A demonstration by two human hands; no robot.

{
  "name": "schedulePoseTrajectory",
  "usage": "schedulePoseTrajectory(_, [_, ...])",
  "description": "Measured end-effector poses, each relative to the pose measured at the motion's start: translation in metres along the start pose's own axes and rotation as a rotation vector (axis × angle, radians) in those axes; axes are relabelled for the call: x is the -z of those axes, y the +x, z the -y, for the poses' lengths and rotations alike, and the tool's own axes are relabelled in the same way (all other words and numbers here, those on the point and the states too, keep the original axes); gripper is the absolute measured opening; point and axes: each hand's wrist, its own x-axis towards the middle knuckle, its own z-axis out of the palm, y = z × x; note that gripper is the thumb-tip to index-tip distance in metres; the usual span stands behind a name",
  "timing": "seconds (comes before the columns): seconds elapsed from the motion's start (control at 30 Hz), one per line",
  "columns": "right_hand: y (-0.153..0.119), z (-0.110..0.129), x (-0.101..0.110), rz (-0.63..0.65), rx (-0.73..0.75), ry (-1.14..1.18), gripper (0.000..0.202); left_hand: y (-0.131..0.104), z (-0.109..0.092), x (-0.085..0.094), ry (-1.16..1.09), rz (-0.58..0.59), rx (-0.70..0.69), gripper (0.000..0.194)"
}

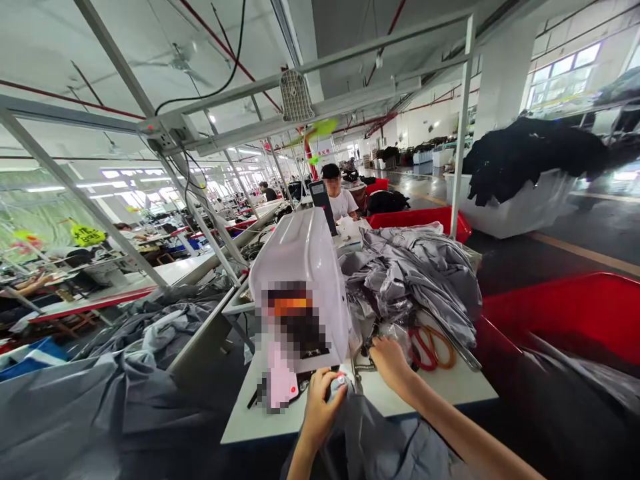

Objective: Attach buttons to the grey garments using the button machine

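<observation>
We have the limp grey cloth (375, 427) over the white tabletop (245, 427)'s front edge, left hand (320, 403) pinching it, right hand (390, 363) curled beside the red and orange looped handles (431, 348), grip unreadable; likely a positioning step, next move calling for steady cloth.

Watching from my end: left hand (320, 403) in a pinch, right hand (393, 363) farther forward and curled, bare right forearm (455, 420) slanting.
</observation>
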Motion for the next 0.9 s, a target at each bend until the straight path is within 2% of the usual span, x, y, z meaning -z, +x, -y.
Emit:
schedulePoseTrajectory(0.27, [0.005,-0.001,0.012,0.095,-0.045,-0.027,0.029,-0.001,-0.007,0.002,-0.006,-0.029,-0.032,0.027])
schedulePoseTrajectory(0.63, [0.000,-0.006,0.009,0.024,-0.038,0.058,0.030,0.000,0.000,-0.001,0.006,-0.028,-0.030,0.026])
schedulePoseTrajectory(0.9, [0.002,-0.012,0.011,0.086,-0.056,0.119,0.024,-0.001,-0.008,0.003,-0.013,-0.003,-0.013,0.026])
